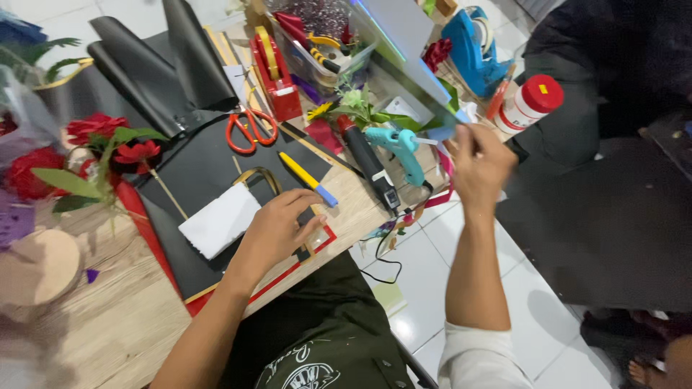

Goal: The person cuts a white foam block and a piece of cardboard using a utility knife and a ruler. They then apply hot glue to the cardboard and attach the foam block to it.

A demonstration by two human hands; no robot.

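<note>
The left hand (pixel 277 230) lies nearly flat, fingers slightly curled, pressing on the black sheet (pixel 209 169) and red card edge on the wooden table (pixel 115 317). The right hand (pixel 479 166) is raised, fingers pinched on a large grey board (pixel 404 43). One pair of orange scissors (pixel 250 130), one teal glue gun (pixel 400 148), one white block (pixel 218 220) lie nearby

Bare wooden surface (pixel 115 317) lies open at seven o'clock. Toward twelve, orange scissors (pixel 250 130), a red tape dispenser (pixel 272 72) and a teal glue gun (pixel 400 150) crowd the way; the white floor tiles (pixel 425 274) at five o'clock stay passable.
</note>
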